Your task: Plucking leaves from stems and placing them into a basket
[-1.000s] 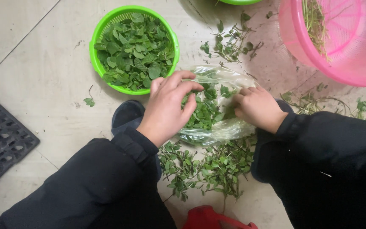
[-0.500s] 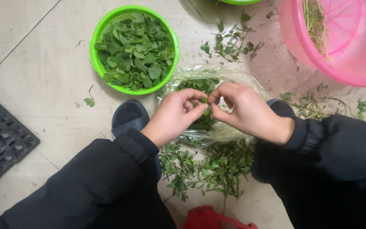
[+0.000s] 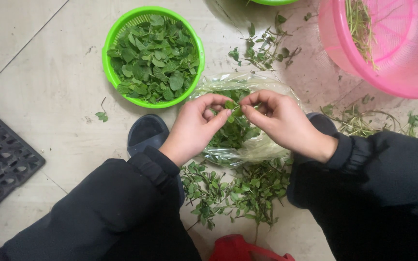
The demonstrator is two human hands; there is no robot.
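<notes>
A pale tiled floor [image 3: 49, 72] is seen from above, scattered with greenery. Nearest the camera, a red object [image 3: 240, 249] is glimpsed at the bottom edge, and a heap of leafy sprigs [image 3: 233, 191] is spread between two black sleeves. Just above that, a clear plastic bag [image 3: 247, 145] of greens is laid flat on the tiles. Over the bag, a small leafy sprig [image 3: 233, 108] is pinched between both hands: the left hand [image 3: 194, 128] is closed on it with thumb and forefinger, and the right hand [image 3: 281, 121] is closed on it from the other side, fingertips almost touching. A dark shoe [image 3: 146, 133] is seen beside the left wrist. Further off, a green colander [image 3: 153, 55] is filled with picked leaves, and a pink basket [image 3: 388, 48] is placed at the far right.
</notes>
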